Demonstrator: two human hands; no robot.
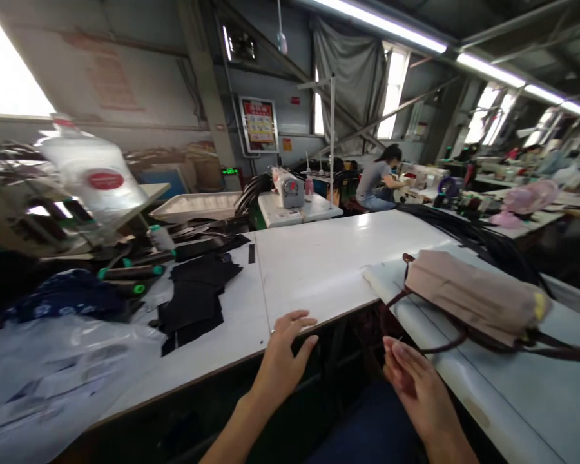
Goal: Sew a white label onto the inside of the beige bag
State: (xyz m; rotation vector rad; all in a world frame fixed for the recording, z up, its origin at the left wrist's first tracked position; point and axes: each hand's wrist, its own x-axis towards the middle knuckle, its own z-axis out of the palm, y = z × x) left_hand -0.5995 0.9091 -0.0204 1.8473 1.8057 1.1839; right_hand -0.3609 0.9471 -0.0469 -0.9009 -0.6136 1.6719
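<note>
My left hand point(290, 348) is at the front edge of the white table point(319, 270), thumb and fingers apart, with nothing in it. Over the gap between the two worktops, my right hand point(413, 380) has its thumb and fingers pinched together. Whatever it may hold is too small to make out. Just beyond that hand, a beige bag point(468, 293) with dark brown handles lies on its side on the pale right-hand worktop point(502, 393). One looped handle point(396, 303) hangs near my right fingertips.
Black cut pieces point(198, 290), thread spools point(140, 272) and a clear plastic bag point(72, 374) crowd the left side. Black strips point(468, 232) lie behind the beige bag. Beyond the table stand a sewing machine point(287, 187) and a seated person point(379, 177).
</note>
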